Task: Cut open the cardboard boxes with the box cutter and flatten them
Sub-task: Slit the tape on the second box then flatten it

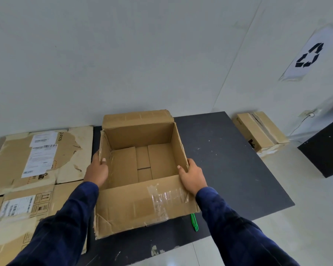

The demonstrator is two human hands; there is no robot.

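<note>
Pale grey wall [123,54] fills the upper half of my view, and below it a black mat [229,160] lies on the light floor. At the left edge I see flattened cardboard [40,164], shipping labels up, with its right side overlapping the mat. Just right of it, my left hand [97,170] grips the left wall of the open box [140,135]: the thumb is hooked over the rim to the inside, and the fingers curl round the outside. The box sits upright in the middle of the mat. Its top flaps are folded outward, and the near flap, patched with clear tape, hangs toward me. My right hand [192,176] clamps the right wall the same way, thumb inside and fingers outside. The green box cutter [194,222] lies on the mat at lower centre-right, its far end tucked under the near flap. A closed box [258,131] rests on the floor beyond the mat's far right corner. A recycling sign [309,55] is stuck to the wall at upper right.
</note>
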